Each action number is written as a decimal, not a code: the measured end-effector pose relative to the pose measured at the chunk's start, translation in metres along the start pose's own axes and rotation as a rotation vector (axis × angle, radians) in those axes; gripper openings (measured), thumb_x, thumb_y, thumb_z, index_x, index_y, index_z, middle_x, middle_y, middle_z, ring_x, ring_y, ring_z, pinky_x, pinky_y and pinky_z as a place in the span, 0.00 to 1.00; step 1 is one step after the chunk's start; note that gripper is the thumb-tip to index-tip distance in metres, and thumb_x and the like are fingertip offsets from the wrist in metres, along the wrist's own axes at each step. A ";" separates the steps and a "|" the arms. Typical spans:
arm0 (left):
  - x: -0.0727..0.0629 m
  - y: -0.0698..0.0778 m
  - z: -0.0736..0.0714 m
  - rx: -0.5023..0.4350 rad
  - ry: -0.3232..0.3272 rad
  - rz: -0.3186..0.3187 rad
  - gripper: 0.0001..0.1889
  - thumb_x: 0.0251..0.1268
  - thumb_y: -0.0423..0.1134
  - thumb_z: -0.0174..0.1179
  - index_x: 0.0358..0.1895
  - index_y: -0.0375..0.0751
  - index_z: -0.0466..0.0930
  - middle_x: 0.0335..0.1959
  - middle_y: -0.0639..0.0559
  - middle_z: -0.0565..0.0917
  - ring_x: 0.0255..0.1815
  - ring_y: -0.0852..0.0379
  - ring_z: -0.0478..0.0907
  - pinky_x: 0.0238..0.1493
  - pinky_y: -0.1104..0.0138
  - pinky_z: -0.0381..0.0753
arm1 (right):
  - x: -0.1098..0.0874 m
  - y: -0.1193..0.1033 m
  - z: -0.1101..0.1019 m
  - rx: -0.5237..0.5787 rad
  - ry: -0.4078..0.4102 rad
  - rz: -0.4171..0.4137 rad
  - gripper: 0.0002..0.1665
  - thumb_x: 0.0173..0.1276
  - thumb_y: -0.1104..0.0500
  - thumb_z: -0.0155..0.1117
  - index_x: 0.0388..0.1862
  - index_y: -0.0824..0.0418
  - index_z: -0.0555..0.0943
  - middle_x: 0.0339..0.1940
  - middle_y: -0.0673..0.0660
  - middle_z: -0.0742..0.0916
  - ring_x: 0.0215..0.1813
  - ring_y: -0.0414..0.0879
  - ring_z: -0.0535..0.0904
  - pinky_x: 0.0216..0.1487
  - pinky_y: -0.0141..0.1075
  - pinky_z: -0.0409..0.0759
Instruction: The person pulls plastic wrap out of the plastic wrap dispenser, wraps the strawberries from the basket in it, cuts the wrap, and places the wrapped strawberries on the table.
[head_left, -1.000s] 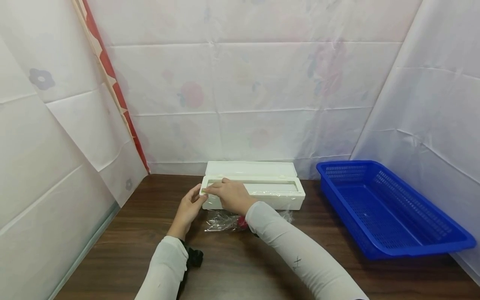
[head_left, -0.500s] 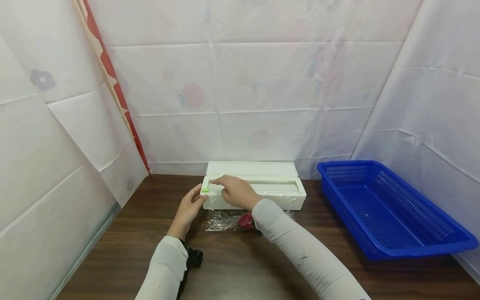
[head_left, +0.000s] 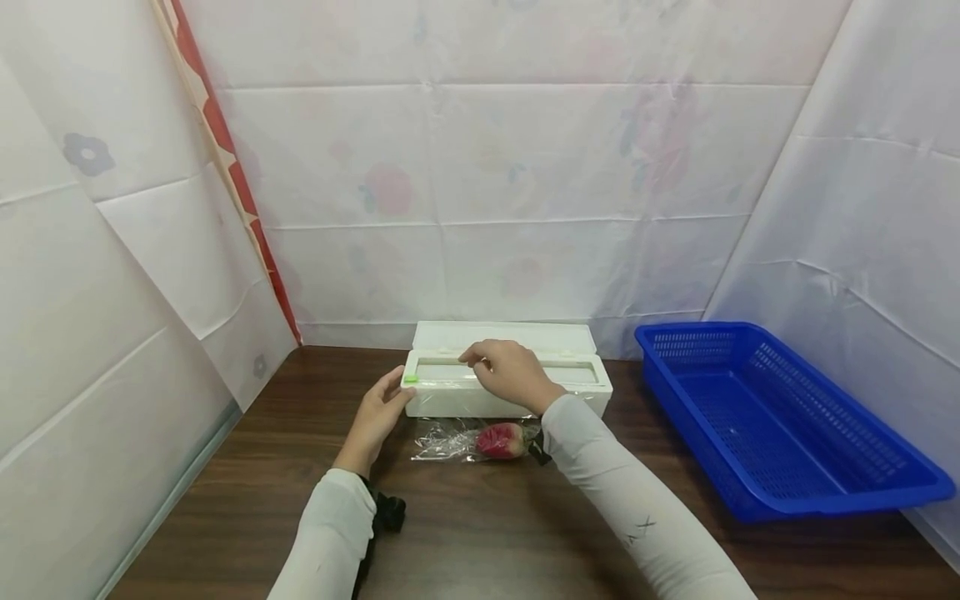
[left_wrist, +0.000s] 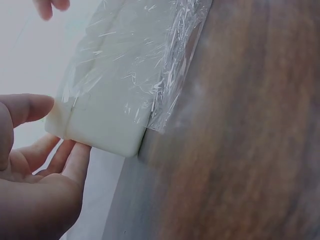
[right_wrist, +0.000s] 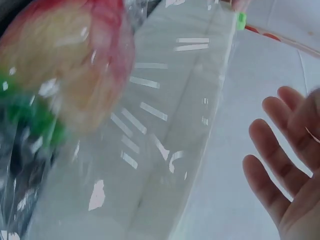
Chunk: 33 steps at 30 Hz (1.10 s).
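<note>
A white cling film dispenser [head_left: 480,405] stands at the back of the table with its lid [head_left: 502,337] raised. A bright green slide cutter [head_left: 411,378] sits at its left end. My left hand [head_left: 377,421] grips that left corner, thumb and fingers on either side of it in the left wrist view. Clear film [left_wrist: 172,75] hangs down the front onto the table. By the film lies a red and pale-yellow, fruit-like piece [head_left: 499,441] with green at one end. My right hand [head_left: 513,375] hovers over the dispenser, its fingers loosely bent and holding nothing.
A blue perforated plastic basket [head_left: 772,433] stands on the right side of the brown wooden table [head_left: 465,533]. Pale patterned sheeting [head_left: 517,167] walls the back and both sides. A black strap-like item [head_left: 390,512] is at the left wrist.
The right hand has left the green cutter at the left end and moved right along the dispenser, uncovering more of the red piece. The left hand has stayed in place.
</note>
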<state>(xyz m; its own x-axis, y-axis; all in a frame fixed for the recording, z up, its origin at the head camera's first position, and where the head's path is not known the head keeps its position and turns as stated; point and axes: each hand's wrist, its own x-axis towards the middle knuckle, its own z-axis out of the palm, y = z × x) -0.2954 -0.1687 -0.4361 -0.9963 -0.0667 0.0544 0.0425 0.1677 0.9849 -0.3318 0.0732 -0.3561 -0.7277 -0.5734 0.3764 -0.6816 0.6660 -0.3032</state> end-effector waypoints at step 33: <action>-0.016 0.038 0.008 0.313 -0.020 0.572 0.12 0.71 0.36 0.63 0.55 0.42 0.84 0.43 0.52 0.87 0.43 0.56 0.83 0.44 0.60 0.83 | -0.070 0.043 -0.011 -0.068 0.162 -0.061 0.06 0.69 0.52 0.69 0.39 0.51 0.89 0.38 0.45 0.89 0.41 0.43 0.83 0.41 0.39 0.81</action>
<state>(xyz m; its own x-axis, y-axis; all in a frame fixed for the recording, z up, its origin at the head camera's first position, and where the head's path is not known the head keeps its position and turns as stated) -0.2787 -0.1531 -0.4006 -0.8244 0.1362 0.5494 0.5455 0.4503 0.7069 -0.3093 0.1476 -0.3864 -0.6596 -0.5330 0.5299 -0.7133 0.6662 -0.2177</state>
